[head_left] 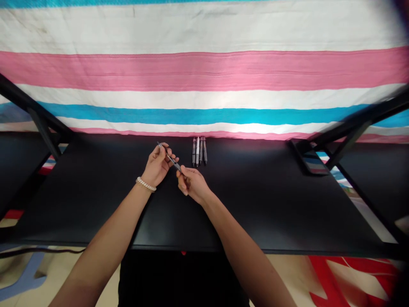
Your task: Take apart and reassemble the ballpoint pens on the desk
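The left hand (155,165) and the right hand (194,184) meet over the black table (271,196), holding one slim, dark and silvery pen (174,163) between them. The pen lies slantwise, its upper end at the left hand and its lower end at the right. The left thumb and forefinger pinch it close to the upper end, while the other fingers of that hand are loosely curled and a little apart, reaching along beside the barrel. The right thumb presses its lower end against the forefinger, with the remaining fingers folded in underneath; how tightly they close cannot be told, as the thumb and palm hide them in part. A pale beaded bracelet (146,184) circles the left wrist. Just beyond the right hand, a row of four pens (201,151) lies side by side on the table, near the striped cloth (204,70); one is white, the others greyish. Well apart, toward the right, lies a dark phone-like object (315,162).
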`<state>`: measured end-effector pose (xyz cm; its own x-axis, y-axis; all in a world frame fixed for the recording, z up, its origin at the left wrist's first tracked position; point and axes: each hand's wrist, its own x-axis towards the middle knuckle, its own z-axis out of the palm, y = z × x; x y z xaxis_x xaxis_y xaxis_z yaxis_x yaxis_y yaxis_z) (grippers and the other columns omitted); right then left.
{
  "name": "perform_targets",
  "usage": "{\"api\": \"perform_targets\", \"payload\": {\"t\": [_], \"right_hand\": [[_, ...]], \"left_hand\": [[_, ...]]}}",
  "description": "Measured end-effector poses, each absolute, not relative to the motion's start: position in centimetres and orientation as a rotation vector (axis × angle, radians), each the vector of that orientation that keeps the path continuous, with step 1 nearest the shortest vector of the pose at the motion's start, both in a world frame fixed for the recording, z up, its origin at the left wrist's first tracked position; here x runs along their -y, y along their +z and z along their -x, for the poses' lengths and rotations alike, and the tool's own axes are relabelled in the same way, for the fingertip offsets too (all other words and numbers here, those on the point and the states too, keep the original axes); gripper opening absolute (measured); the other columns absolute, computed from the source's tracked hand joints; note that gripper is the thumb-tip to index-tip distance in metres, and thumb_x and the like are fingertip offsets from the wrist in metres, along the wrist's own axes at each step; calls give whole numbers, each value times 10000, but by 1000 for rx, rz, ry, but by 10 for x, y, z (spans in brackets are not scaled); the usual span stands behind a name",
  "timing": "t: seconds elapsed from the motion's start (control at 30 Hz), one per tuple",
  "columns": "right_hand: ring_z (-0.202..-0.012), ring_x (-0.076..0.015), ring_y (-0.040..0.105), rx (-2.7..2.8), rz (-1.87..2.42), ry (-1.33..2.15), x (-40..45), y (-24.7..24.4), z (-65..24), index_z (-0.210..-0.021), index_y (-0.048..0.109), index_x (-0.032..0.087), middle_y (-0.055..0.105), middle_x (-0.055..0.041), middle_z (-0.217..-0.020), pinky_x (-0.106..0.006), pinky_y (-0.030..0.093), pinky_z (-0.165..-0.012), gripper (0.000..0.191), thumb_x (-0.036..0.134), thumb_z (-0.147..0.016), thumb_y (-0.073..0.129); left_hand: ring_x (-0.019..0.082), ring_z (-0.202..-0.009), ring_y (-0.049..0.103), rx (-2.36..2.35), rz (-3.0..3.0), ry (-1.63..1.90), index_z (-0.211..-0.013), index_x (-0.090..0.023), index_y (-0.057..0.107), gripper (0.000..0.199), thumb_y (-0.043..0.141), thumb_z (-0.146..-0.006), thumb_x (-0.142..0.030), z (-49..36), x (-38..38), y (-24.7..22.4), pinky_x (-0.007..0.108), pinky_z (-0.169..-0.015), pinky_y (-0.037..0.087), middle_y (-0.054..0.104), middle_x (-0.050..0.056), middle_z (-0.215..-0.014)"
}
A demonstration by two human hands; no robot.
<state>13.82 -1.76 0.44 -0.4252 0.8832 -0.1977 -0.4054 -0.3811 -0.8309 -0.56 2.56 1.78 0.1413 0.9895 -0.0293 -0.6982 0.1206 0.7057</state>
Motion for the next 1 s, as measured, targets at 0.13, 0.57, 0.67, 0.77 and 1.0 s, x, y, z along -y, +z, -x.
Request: {"api": "perform_targets", "payload": {"t": [0.13, 0.57, 0.67, 0.77, 1.0], "right_hand": [[-406, -99, 549, 903, 906, 1781, 14, -5, -128, -920, 560, 193, 643, 20, -559, -194, 343, -390, 470, 646, -813, 626], [-461, -56, 476, 925, 993, 1554, 10, -15, -123, -905, 548, 206, 624, 32, -701, -188, 371, -418, 404, 589, -814, 642], [-472, -55, 452, 963, 995, 1474, 10, -13, -123, -872, 552, 210, 604, 29, -728, -193, 360, -416, 367, 566, -823, 632], [-474, -56, 407, 975, 970, 1432, 11, -11, -126, -850, 573, 214, 558, 35, -706, -194, 314, -404, 345, 555, -838, 617], [-444, -58, 341, 923, 990, 1298, 6, -8, -140, -803, 611, 209, 531, 36, -596, -201, 235, -398, 366, 570, -858, 601]], "left_hand": [[69, -491, 459, -496, -394, 1303, -766, -197, 524, 282, 606, -910, -425, 9, -24, 24, 218, -545, 467, 389, -70, -550], [77, -380, 168, -503, -225, 1331, -602, -206, 252, 476, 312, -976, -495, 29, -25, 31, 236, -376, 178, 156, -70, -466], [71, -388, 193, -533, -227, 1367, -619, -207, 293, 504, 332, -955, -580, 29, -24, 30, 224, -376, 208, 195, -70, -483], [69, -392, 210, -563, -240, 1370, -616, -202, 294, 461, 356, -970, -491, 31, -24, 27, 219, -384, 228, 206, -66, -487], [71, -386, 195, -558, -236, 1370, -608, -200, 299, 460, 352, -969, -482, 29, -23, 26, 224, -376, 212, 199, -66, -479]]}}
